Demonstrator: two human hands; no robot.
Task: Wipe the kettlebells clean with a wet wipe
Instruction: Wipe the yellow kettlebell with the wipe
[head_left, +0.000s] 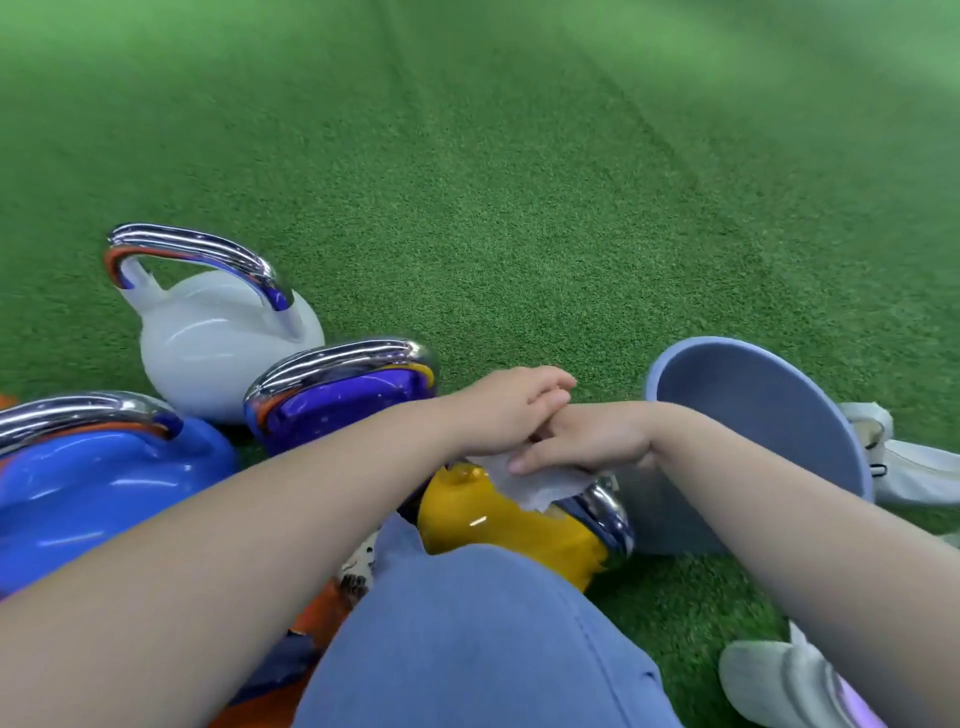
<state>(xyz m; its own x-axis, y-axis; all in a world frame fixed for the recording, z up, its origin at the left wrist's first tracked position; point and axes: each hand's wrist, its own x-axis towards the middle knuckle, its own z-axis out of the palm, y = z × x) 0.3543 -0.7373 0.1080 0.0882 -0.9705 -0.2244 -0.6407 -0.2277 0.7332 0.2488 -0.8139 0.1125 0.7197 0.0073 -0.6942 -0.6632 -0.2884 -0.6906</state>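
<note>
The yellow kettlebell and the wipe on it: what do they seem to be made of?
The yellow kettlebell looks like metal under glossy yellow paint, judging by its sharp highlights; its handle looks chromed, mirror-bright. The wipe seems a thin white nonwoven cloth or paper: it lies crumpled with a ragged edge under the right hand.

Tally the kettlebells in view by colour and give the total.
White kettlebell: 1
Blue kettlebell: 1
Purple kettlebell: 1
Yellow kettlebell: 1, under the wet wipe the hands are holding
Total: 4
</note>
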